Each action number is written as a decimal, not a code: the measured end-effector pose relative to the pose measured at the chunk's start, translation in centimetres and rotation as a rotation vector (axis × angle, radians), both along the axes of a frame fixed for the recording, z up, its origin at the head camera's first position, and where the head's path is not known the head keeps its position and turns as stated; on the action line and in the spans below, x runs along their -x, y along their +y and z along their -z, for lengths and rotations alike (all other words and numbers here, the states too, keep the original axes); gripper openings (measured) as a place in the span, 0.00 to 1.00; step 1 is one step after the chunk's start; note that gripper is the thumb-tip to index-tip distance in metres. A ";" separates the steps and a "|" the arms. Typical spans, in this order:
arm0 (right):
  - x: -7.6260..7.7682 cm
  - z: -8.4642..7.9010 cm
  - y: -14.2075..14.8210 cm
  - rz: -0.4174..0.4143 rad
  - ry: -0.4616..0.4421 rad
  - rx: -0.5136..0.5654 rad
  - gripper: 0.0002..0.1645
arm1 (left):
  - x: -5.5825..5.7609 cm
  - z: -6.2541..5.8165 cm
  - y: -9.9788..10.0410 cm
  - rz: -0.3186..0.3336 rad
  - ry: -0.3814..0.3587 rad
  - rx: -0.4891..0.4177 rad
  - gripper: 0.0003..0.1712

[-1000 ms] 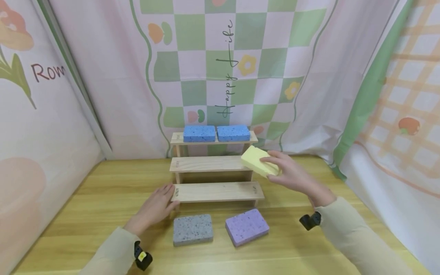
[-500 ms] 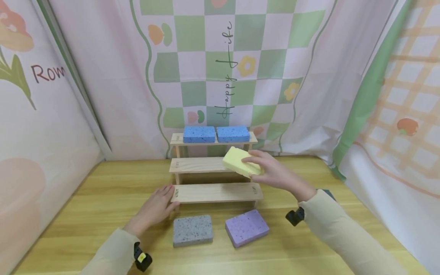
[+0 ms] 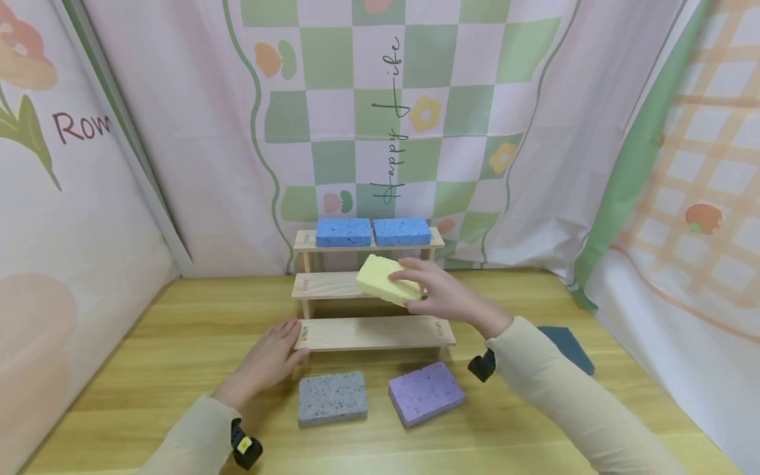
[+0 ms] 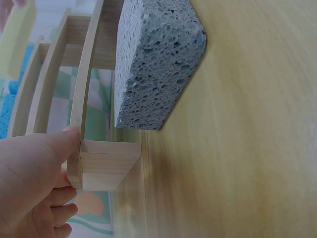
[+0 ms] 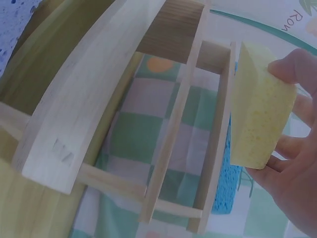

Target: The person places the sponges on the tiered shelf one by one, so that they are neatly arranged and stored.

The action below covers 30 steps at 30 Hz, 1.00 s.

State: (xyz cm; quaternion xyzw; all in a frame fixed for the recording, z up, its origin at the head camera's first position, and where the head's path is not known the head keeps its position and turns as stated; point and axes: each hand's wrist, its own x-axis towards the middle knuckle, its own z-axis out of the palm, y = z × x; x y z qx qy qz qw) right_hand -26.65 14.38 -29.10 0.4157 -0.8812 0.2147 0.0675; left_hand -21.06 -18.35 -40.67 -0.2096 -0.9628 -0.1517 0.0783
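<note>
My right hand pinches a yellow sponge between thumb and fingers. It holds the sponge tilted, above and in front of the middle step of a three-step wooden shelf. In the right wrist view the yellow sponge is gripped along one side. My left hand holds the left end of the lowest step. The left wrist view has the thumb on that step's edge and the fingers curled at its end. Two blue sponges lie side by side on the top step.
A grey sponge and a purple sponge lie on the wooden table before the shelf. Right of them, partly behind the right sleeve, is a dark teal flat piece. Printed curtains surround the table.
My right hand has carried the yellow sponge leftward, from the right end of the middle step toward its centre. The dark teal piece has come into sight. My left hand stays put.
</note>
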 end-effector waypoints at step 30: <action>2.9 2.0 -5.3 -0.080 -0.068 -0.038 0.28 | -0.1 -0.2 0.1 -0.018 -0.015 0.011 0.35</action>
